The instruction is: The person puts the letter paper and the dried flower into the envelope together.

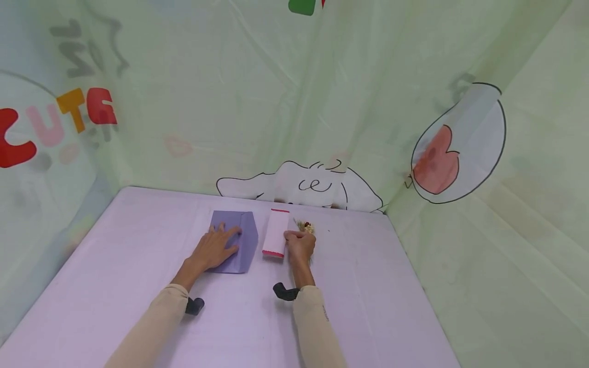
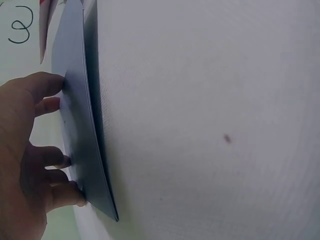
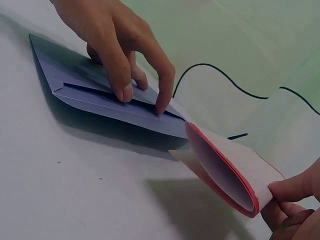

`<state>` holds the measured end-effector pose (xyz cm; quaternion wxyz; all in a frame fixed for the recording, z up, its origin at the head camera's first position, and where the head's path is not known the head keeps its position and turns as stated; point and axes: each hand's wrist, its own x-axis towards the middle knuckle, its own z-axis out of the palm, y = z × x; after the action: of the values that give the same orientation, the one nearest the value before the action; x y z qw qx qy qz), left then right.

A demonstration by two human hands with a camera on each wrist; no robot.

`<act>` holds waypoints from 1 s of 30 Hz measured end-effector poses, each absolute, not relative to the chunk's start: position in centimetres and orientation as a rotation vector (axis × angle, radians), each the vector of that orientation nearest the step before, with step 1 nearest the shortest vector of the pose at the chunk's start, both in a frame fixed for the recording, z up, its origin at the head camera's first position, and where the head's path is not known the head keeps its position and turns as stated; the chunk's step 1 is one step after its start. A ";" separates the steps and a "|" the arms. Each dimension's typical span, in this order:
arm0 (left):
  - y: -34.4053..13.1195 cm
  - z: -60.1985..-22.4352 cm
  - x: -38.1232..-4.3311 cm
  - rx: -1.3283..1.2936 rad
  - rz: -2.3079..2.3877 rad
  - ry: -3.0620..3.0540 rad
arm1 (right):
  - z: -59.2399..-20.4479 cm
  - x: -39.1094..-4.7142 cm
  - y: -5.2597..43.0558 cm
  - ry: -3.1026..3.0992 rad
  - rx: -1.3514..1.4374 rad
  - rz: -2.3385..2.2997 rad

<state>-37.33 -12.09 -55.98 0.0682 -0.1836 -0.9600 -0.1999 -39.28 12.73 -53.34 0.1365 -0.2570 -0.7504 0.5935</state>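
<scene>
A purple envelope [image 1: 248, 237] lies on the table, its flap opened out to the right. My left hand [image 1: 212, 249] rests on it with fingers spread, and the fingertips press its face near the slit in the right wrist view. In the left wrist view the near edge of the envelope [image 2: 82, 115] stands slightly off the tabletop. My right hand [image 1: 301, 248] pinches a folded sheet of paper [image 1: 276, 232], pale pink with red ends, by its right side. Seen from the right wrist, the folded paper [image 3: 250, 160] bows open like a flattened tube, held above the table.
Behind the right hand lies a small bunch of dried flowers [image 1: 309, 228], partly hidden by the fingers. A pale pink cloth covers the table [image 1: 368, 286]. A printed curtain [image 1: 207, 102] hangs along the back and both sides. Dark camera mounts [image 1: 285, 292] stick out from both wrists.
</scene>
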 end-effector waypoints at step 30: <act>-12.3 -55.9 -37.1 -0.500 -0.633 -2.942 | -56.4 -40.2 6.3 -2.428 -0.348 1.170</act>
<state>-37.14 -12.27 -55.92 0.0455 -0.1637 -0.9634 -0.2073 -40.19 6.35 -56.44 0.2103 -0.1250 -0.8735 0.4208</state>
